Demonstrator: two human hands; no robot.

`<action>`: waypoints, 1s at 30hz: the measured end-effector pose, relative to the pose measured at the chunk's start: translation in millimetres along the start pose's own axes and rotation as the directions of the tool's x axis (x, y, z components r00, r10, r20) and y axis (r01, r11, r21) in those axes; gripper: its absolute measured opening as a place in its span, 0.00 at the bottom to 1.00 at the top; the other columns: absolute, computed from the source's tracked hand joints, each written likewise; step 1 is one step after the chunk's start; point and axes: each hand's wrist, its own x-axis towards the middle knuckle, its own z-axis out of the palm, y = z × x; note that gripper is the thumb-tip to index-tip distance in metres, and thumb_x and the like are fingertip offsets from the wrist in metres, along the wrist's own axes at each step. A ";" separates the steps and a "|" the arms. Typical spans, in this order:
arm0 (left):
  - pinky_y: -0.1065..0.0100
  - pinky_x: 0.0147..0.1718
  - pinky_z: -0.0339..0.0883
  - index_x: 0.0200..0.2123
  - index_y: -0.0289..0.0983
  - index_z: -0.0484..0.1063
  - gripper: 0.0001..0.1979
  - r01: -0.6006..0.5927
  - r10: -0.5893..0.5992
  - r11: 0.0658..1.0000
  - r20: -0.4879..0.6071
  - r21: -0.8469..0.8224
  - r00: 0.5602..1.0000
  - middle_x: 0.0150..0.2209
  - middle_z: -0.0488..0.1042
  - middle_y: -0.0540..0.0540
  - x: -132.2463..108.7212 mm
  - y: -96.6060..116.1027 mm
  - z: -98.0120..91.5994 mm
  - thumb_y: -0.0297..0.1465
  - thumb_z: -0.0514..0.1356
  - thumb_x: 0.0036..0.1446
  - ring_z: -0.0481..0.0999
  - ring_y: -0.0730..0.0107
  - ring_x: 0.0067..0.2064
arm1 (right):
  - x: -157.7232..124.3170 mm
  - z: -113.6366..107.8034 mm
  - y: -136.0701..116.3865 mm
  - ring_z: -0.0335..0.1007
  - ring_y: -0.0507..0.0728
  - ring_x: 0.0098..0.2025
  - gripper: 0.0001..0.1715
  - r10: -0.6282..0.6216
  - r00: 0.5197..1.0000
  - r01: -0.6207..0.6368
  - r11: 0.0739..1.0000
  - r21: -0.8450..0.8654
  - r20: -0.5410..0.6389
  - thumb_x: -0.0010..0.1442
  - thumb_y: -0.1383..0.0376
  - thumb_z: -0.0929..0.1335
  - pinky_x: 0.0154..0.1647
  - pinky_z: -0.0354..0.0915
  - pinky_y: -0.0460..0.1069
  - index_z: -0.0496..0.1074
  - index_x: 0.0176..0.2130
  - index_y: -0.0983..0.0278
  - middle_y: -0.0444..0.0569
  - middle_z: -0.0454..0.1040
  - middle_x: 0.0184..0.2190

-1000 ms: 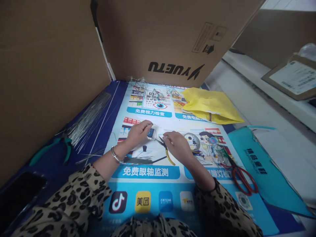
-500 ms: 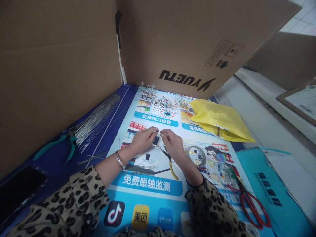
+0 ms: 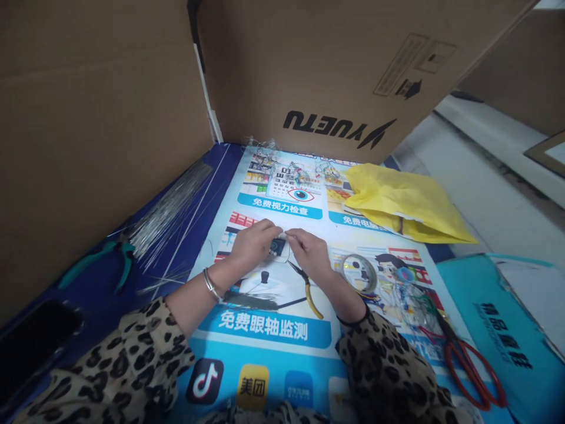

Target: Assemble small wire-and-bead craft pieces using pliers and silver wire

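Tan sleeves [image 3: 150, 347] angle inward; left hand [image 3: 253, 244], right hand [image 3: 309, 253] nearly touching, apparently pinching thin strand [image 3: 289, 251].

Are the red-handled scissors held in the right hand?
No, the scissors lie beside the turquoise package, well apart from the right hand.

Tape roll [image 3: 372, 281] right of the right hand [image 3: 311, 254], pouch [image 3: 406, 200] behind the roll, wire bundle [image 3: 170, 213] at far left

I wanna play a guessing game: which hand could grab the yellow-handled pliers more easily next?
Probably the right hand. The yellow-handled pliers lie close beside it, while the left hand is farther away. Both hands look busy, though; what they hold is too small to tell.
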 end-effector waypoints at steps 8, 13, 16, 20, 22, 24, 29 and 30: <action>0.71 0.34 0.64 0.39 0.39 0.71 0.10 0.064 -0.069 0.991 -0.039 -0.121 0.997 0.37 0.75 0.47 1.9 -1.8 5.3 0.30 0.50 0.60 0.73 0.69 0.39 | -0.9 -1.1 -2.2 0.68 0.51 0.26 0.13 0.117 0.992 -0.116 0.993 0.011 -0.048 0.59 0.60 0.61 0.32 0.62 0.45 0.72 0.39 0.60 0.42 0.73 0.24; 0.71 0.30 0.62 0.40 0.39 0.70 0.10 0.179 -0.185 0.961 -0.013 -0.210 0.983 0.30 0.76 0.49 2.2 -3.4 9.0 0.35 0.54 0.57 0.74 0.70 0.30 | 0.7 -4.5 -6.0 0.59 0.49 0.19 0.12 0.210 0.974 -0.206 0.977 0.050 -0.088 0.58 0.60 0.61 0.25 0.57 0.44 0.71 0.38 0.61 0.37 0.60 0.15; 0.72 0.30 0.62 0.38 0.39 0.70 0.09 0.177 -0.185 0.951 -0.008 -0.252 0.983 0.30 0.76 0.49 2.5 -4.0 8.4 0.34 0.54 0.58 0.73 0.71 0.30 | 0.9 -4.5 -6.6 0.58 0.49 0.19 0.13 0.214 0.973 -0.210 0.976 0.049 -0.082 0.58 0.60 0.61 0.24 0.56 0.44 0.71 0.38 0.60 0.37 0.59 0.15; 0.72 0.30 0.61 0.34 0.39 0.70 0.09 0.144 -0.145 0.955 0.015 -0.259 0.989 0.28 0.74 0.50 3.1 -4.5 6.2 0.32 0.51 0.59 0.72 0.72 0.30 | 0.1 -3.4 -5.9 0.59 0.49 0.20 0.13 0.200 0.976 -0.197 0.980 0.044 -0.087 0.58 0.60 0.61 0.25 0.56 0.43 0.71 0.37 0.60 0.37 0.61 0.16; 0.72 0.30 0.61 0.34 0.39 0.70 0.08 0.134 -0.135 0.961 0.013 -0.243 0.991 0.28 0.74 0.50 3.0 -4.3 5.1 0.31 0.51 0.59 0.72 0.72 0.30 | -0.2 -2.9 -4.9 0.59 0.49 0.20 0.12 0.204 0.975 -0.200 0.978 0.054 -0.084 0.58 0.59 0.61 0.25 0.57 0.44 0.71 0.37 0.60 0.37 0.62 0.16; 0.72 0.29 0.60 0.34 0.39 0.70 0.08 0.135 -0.137 0.965 0.004 -0.226 0.991 0.29 0.74 0.50 2.6 -3.9 4.4 0.31 0.51 0.59 0.72 0.72 0.30 | -0.4 -2.3 -3.3 0.59 0.49 0.20 0.13 0.204 0.976 -0.199 0.978 0.060 -0.075 0.59 0.59 0.61 0.25 0.57 0.44 0.71 0.37 0.60 0.37 0.62 0.16; 0.72 0.30 0.60 0.34 0.39 0.70 0.09 0.116 -0.117 0.974 0.004 -0.195 0.993 0.30 0.75 0.49 1.7 -3.5 6.0 0.32 0.51 0.59 0.72 0.71 0.31 | -0.9 -0.4 0.6 0.65 0.51 0.25 0.14 0.142 0.988 -0.139 0.989 0.048 -0.061 0.58 0.57 0.62 0.29 0.60 0.44 0.70 0.41 0.61 0.40 0.68 0.21; 0.72 0.30 0.59 0.34 0.39 0.70 0.09 0.104 -0.104 0.977 0.010 -0.184 0.995 0.30 0.75 0.49 1.6 -3.4 6.5 0.32 0.51 0.59 0.72 0.71 0.31 | -1.1 0.1 1.0 0.66 0.51 0.26 0.15 0.124 0.990 -0.121 0.992 0.046 -0.060 0.59 0.57 0.62 0.30 0.61 0.44 0.70 0.42 0.61 0.41 0.70 0.23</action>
